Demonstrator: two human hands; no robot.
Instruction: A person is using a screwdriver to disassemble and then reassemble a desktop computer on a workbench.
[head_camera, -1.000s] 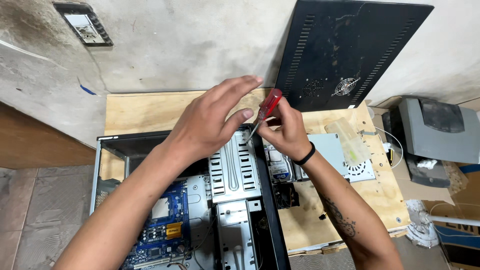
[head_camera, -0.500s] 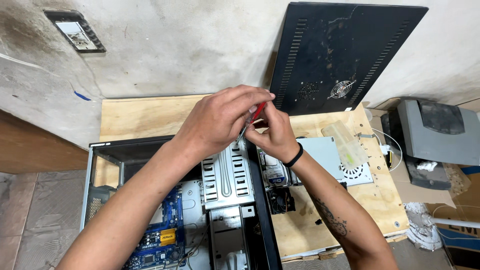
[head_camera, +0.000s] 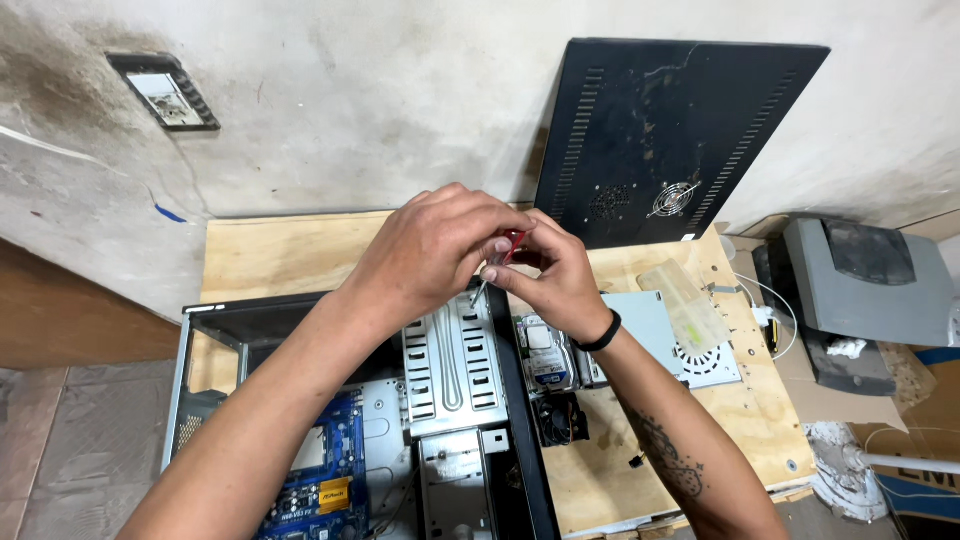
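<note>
While my left hand curls over from nine o'clock, its fingers are bent and closed around the top of the red-handled screwdriver with a thin metal shaft, of which only a sliver of red shows between my knuckles. My right hand comes in from four o'clock and pinches the same handle from below, fingers wrapped tight; a black band sits on that wrist. The shaft slants down toward seven o'clock, and its tip ends at the upper edge of the silver perforated metal drive cage, though I cannot tell whether it touches a screw there.

That cage sits inside the open black computer case lying flat, directly at six o'clock from my hands. Lower still, toward seven o'clock, lies the blue circuit board with a yellow patch. Just beside the cage at five o'clock, outside the case wall, rests a silver hard drive with a white label, and past it at four o'clock a pale grey flat drive with a clear plastic strip lying on top.

Everything stands on a light plywood tabletop. At one o'clock a black vented metal side panel leans against the stained wall. At three o'clock, off the table, sits a grey printer.
</note>
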